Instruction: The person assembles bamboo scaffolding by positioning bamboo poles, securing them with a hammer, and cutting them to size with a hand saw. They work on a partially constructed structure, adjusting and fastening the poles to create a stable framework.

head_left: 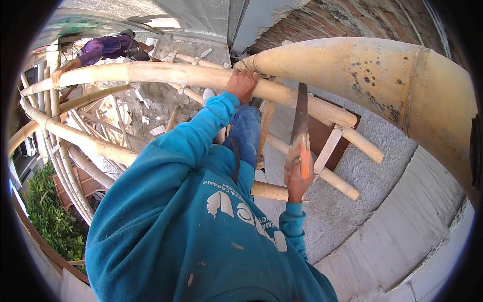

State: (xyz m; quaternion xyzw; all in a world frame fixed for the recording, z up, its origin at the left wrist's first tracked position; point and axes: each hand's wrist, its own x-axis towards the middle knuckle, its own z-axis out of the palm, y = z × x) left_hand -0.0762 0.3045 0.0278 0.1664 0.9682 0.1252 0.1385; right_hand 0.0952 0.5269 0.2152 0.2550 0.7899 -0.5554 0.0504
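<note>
A long pale bamboo pole [176,73] runs across the view in front of me. My left hand [242,85] is closed over its upper side, thumb and fingers pressed round it. In my right hand [298,180] is the orange handle of a handsaw [301,113], fingers wrapped round it. The saw's dark blade points away from me and lies against the bamboo pole to the right of my left hand. Whether its teeth have cut into the pole cannot be made out.
A thick spotted bamboo trunk [362,75] slants close by at the upper right. Below the pole stands a bamboo ladder [328,148]. A co-worker in a purple top [108,49] has a hand on the pole's far left end. More bamboo poles [90,138] cross at left, above green leaves [53,216].
</note>
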